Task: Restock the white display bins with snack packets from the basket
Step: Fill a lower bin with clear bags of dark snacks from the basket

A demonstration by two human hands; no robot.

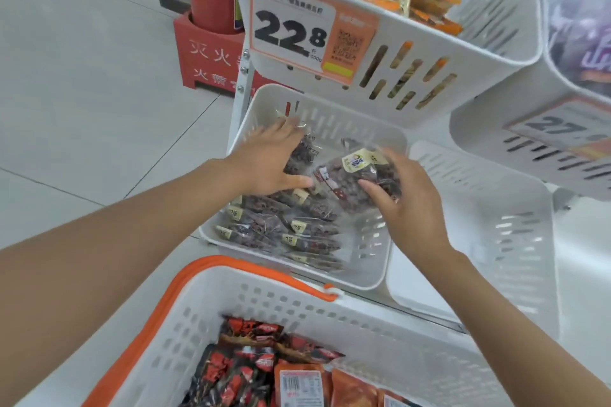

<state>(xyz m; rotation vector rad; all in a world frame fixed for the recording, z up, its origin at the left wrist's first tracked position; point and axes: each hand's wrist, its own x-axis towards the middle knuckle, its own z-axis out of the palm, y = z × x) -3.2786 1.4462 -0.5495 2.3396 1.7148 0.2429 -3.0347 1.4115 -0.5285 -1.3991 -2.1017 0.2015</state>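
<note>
Holding snack packet within right grip, left grip flat on binned packets

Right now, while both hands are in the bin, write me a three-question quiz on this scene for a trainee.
1. True or false: the right hand grips a clear packet of dark snacks over the lower bin.
2. The handle of the basket is: A blue, B orange, C green.
3. Fill in: the price sign on the upper bin reads ____.
Key: 1 true; 2 B; 3 22.8.
</note>
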